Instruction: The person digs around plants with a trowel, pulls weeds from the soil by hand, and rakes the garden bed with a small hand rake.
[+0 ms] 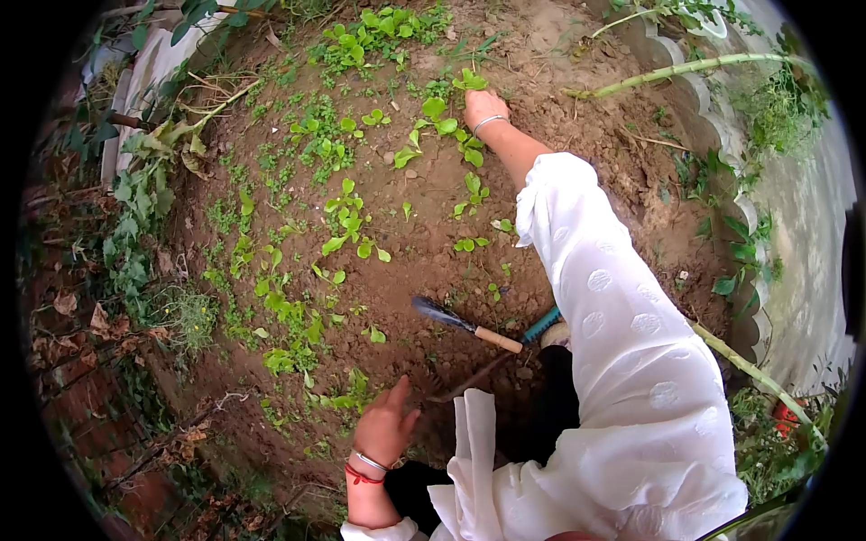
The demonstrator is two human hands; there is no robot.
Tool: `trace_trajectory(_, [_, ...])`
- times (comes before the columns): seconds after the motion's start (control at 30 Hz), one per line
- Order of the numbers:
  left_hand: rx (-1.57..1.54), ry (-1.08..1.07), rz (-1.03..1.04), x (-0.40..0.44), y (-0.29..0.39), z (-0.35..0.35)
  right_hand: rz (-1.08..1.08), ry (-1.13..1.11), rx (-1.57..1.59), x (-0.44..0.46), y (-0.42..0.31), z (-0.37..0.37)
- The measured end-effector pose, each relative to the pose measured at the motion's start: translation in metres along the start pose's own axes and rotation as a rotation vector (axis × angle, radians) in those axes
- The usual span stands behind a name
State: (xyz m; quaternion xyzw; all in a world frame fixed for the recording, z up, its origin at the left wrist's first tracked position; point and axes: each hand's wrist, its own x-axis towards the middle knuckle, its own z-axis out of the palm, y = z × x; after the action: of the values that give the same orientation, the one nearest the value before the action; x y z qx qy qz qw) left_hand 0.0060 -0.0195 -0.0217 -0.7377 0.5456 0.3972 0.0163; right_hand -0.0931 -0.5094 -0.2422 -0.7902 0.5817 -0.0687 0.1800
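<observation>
My right hand (487,108), with a bangle on the wrist, reaches to the far part of the soil bed. Its fingers are curled down at a leafy green seedling (469,80), whose leaves stick out beyond them; the fingertips are hidden. Nearer to me, my left hand (386,426) hovers low over the soil, its fingers apart and holding nothing, beside small green plants (354,392). A trowel (440,313) with a dark blade and wooden handle lies on the soil between the hands. Against its handle end rests a teal toothed object (541,323), partly hidden by my sleeve.
Several seedlings (345,216) and low weeds (320,135) grow across the brown soil (397,279). A scalloped edging (699,90) borders the bed at right, beside a thick green stem (686,68). Dry twigs and leaves (108,329) line the left side.
</observation>
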Motion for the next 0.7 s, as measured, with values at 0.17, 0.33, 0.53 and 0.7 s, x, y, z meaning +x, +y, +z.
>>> trace_trajectory(0.17, [0.008, 0.024, 0.026, -0.001, 0.001, 0.001, -0.034, -0.011, 0.059, -0.002, 0.021, -0.026])
trace_trajectory(0.33, [-0.002, 0.032, 0.035, -0.002, -0.005, 0.003, 0.134, 0.351, 0.253, 0.009, 0.077, -0.079])
trace_trajectory(0.53, [-0.015, 0.04, 0.014, -0.002, -0.003, 0.001, -0.093, -0.021, 0.127, 0.002, 0.1, -0.07])
trace_trajectory(0.7, [0.016, 0.009, -0.025, 0.002, 0.0, 0.0, -0.036, 0.002, 0.021, -0.01, 0.076, -0.068])
